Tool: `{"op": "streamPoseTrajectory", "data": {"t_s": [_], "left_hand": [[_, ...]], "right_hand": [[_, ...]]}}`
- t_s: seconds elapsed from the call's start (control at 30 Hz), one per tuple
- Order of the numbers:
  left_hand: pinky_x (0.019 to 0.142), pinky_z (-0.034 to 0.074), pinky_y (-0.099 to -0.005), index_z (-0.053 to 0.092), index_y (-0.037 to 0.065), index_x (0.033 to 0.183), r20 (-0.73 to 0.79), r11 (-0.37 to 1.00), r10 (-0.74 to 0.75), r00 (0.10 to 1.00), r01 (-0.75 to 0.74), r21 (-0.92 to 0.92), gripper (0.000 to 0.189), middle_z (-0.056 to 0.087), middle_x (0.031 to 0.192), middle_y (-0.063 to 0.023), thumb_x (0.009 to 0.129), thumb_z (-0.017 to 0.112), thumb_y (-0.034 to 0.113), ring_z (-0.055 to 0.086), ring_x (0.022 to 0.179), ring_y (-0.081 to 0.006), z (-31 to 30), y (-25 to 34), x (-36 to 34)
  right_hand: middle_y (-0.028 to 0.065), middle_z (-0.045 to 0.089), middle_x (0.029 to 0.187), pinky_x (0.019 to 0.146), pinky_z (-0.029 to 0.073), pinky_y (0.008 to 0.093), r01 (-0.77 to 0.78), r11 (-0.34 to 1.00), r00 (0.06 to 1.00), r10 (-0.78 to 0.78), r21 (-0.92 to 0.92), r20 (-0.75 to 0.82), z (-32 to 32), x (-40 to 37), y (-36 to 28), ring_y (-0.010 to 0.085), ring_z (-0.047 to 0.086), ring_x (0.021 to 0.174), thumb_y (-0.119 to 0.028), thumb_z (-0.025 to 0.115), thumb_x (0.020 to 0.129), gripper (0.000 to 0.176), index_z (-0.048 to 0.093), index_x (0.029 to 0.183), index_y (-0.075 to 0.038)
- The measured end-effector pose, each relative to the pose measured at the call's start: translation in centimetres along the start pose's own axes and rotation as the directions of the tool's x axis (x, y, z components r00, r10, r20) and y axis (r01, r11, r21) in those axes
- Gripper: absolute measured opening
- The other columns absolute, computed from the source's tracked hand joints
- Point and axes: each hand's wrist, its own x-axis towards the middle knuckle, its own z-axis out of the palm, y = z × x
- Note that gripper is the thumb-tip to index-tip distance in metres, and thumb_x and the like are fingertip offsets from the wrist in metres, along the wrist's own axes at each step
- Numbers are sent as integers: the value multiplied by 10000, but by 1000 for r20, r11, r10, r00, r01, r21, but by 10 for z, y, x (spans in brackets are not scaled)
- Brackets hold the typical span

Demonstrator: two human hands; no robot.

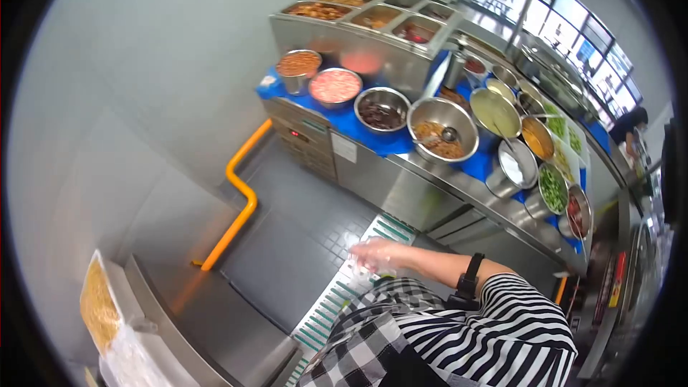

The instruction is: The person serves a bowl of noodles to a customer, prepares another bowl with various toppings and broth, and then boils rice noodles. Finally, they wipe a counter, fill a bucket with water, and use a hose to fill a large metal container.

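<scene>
My right hand (374,254) reaches across in front of my checked apron (358,344), over the floor drain grate. It seems to be in a clear plastic glove, and its fingers are smeared by motion, so I cannot tell what is in them. A black band (469,279) circles the forearm below a striped sleeve. Nearest beyond the hand is the steel counter (423,204), with a large steel bowl (443,129) holding brown food and a ladle. Left of that bowl sits a steel bowl of dark pieces (382,110). My left hand is out of frame.
Bowls of pink meat (335,87) and chopped greens (552,188) line the counter, below raised food trays (373,16). A yellow pipe (247,193) runs along the left wall. At lower left is a box of yellow food (99,304). Another person (629,125) stands far right.
</scene>
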Motion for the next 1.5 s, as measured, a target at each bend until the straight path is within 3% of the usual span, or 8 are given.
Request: {"op": "streamPoseTrajectory", "data": {"t_s": [0.13, 0.4, 0.67, 0.77, 0.93, 1.33, 1.43, 1.5], "left_hand": [[456, 434, -255, 514, 23, 923, 224, 972, -228, 948, 208, 110, 254, 562, 716, -73, 795, 554, 238, 538, 574, -171, 71, -8, 1], [465, 448, -247, 483, 63, 877, 736, 867, -276, 618, -169, 468, 278, 551, 708, -50, 808, 556, 322, 557, 591, -154, 320, 60, -42], [557, 454, -245, 496, 50, 1035, 876, 671, -475, -82, -678, 300, 391, 560, 766, -36, 840, 495, 389, 547, 668, -114, 627, 8, -182], [540, 450, -253, 521, 36, 994, 879, 728, -465, -105, -610, 313, 394, 565, 757, -57, 814, 544, 385, 543, 667, -123, 696, -47, -240], [546, 442, -267, 561, 23, 885, 924, 744, -299, 238, -549, 382, 245, 577, 744, -69, 735, 611, 210, 547, 641, -141, 744, -98, -286], [659, 439, -239, 543, 19, 908, 953, 946, -297, 63, -121, 302, 276, 570, 815, -36, 645, 553, -65, 530, 706, -120, 720, -17, -270], [643, 433, -240, 543, 21, 902, 961, 875, -265, 83, -398, 275, 265, 559, 791, -18, 651, 554, -61, 510, 691, -107, 732, -1, -265], [637, 427, -237, 543, 23, 900, 961, 876, -271, 61, -399, 272, 264, 553, 779, -11, 649, 554, -60, 503, 682, -100, 738, 15, -267]], "right_hand": [[90, 558, 888, 643, 471, 315, 318, 501, 937, -295, 805, -187, -78, 33, 14, 181, 551, 711, -419, 550, 795, 457, 467, 1053, -51], [152, 415, 1090, 749, 434, 365, 347, -471, 824, -259, 811, -503, -243, 62, -37, 238, 456, 881, -517, 529, 765, 691, 330, 1159, 14], [63, 532, 702, 449, 403, 223, 683, -170, 728, 92, 710, -679, -263, -56, -13, 156, 518, 594, -209, 461, 865, 214, 470, 932, -6], [31, 493, 575, 418, 362, 214, 393, -218, 823, -349, 893, -448, -341, -17, 83, 147, 478, 483, -186, 463, 854, 172, 513, 839, -22], [29, 491, 536, 401, 332, 271, 271, 923, 556, 82, 273, -827, -284, -83, 25, 138, 426, 417, -217, 480, 836, 221, 538, 698, -54], [225, 572, 832, 674, 444, 382, -23, 841, 321, -506, -540, -801, -260, -102, -3, 324, 572, 757, -163, 446, 786, 295, 537, 1029, -21], [217, 573, 823, 642, 447, 407, 241, 944, 599, -326, -223, -731, -229, -111, -51, 327, 575, 725, -194, 427, 824, 290, 540, 1022, -16], [200, 577, 778, 618, 453, 406, -98, 667, 625, -537, -739, -567, -211, -120, -66, 306, 579, 671, -285, 403, 867, 340, 551, 1017, -18]]}}
